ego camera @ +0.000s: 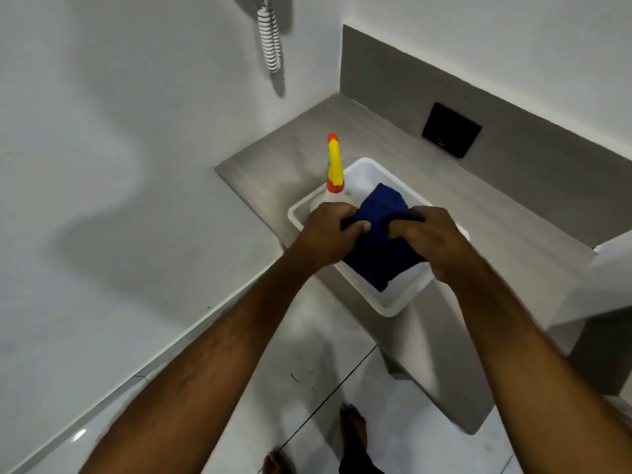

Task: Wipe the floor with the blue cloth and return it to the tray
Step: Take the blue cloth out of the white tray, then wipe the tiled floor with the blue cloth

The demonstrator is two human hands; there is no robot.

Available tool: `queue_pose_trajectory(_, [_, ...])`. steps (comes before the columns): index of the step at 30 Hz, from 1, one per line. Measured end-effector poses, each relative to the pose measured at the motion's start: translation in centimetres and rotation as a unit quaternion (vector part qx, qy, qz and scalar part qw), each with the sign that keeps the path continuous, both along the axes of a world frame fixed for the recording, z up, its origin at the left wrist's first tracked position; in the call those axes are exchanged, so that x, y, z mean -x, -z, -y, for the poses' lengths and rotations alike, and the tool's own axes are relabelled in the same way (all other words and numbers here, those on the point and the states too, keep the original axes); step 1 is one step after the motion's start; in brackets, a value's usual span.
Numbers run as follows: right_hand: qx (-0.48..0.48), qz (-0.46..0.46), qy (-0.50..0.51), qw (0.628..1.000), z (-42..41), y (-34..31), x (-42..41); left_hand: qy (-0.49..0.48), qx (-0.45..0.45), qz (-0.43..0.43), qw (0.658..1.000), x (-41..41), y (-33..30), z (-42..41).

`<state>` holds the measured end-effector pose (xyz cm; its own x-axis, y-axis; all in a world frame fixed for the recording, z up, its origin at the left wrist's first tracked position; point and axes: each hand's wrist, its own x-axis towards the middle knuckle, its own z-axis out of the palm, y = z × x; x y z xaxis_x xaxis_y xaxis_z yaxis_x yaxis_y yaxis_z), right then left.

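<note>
A dark blue cloth (378, 254), folded, sits over the white plastic tray (393, 307) on the grey counter. My left hand (328, 236) grips the cloth's left edge, thumb on top. My right hand (434, 239) pinches its right side. Both hands hold the cloth just inside the tray's rim; whether it rests on the tray bottom I cannot tell. The tiled floor (307, 364) lies below the counter edge.
A spray bottle (334, 172) with a yellow and orange nozzle stands in the tray's far left corner, close to my left hand. The counter (284, 145) ends near the white wall. A coiled white cord (270, 39) hangs on the wall. A black socket plate (451, 130) is behind. Bare feet (352, 429) stand below.
</note>
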<state>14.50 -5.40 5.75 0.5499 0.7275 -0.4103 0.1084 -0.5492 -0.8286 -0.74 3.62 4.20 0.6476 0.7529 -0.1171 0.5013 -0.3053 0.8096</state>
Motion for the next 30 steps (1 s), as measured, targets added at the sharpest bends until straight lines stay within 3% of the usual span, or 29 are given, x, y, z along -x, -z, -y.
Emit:
queue_pose_trajectory(4, [-0.022, -0.038, -0.098, 0.994, 2.5, -1.8, 6.5, -0.018, 0.05, 0.088, 0.995, 8.5, -1.1, 1.9])
queue_pose_trajectory(9, [0.035, 0.004, -0.109, 0.993, 3.3, 5.8, 16.0, -0.087, 0.069, 0.012, 0.994, 18.0, 7.5, 3.7])
queue_pose_trajectory(14, [0.161, 0.026, -0.085, 0.983, 3.8, 22.9, 21.2, -0.16, 0.084, -0.21, 0.961, 27.9, 25.4, 6.8])
queue_pose_trajectory(19, [0.245, 0.068, -0.063, 0.965, 5.7, 45.5, 22.6, -0.074, 0.068, -0.393, 0.914, 33.8, 47.5, 11.1])
queue_pose_trajectory(25, [0.286, 0.008, 0.012, 0.958, 7.6, 71.1, 22.8, -0.009, 0.035, -0.431, 0.902, 35.3, 70.7, 13.2])
queue_pose_trajectory(30, [0.282, -0.044, 0.019, 0.958, 7.7, 83.4, 21.8, 0.008, 0.026, -0.421, 0.907, 34.2, 82.5, 12.4])
